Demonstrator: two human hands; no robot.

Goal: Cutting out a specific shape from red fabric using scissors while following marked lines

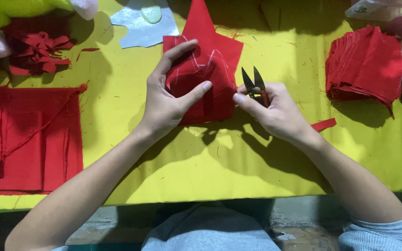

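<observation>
My left hand (pixel 168 100) grips a folded stack of red fabric pieces (pixel 217 58) marked with a white chalk outline, thumb on top and fingers spread along its left edge. My right hand (pixel 275 111) holds small black thread snips (pixel 254 81) with the blades pointing up and apart, right beside the fabric's right edge. My right forefinger touches the fabric's edge.
A yellow cloth (pixel 210 158) covers the table. A large folded red cloth (pixel 29 139) lies at left, red scraps (pixel 40 51) at far left, a stack of red squares (pixel 366 65) at right, a grey paper template (pixel 143 23) at the back, and a red strip (pixel 324 124) by my right wrist.
</observation>
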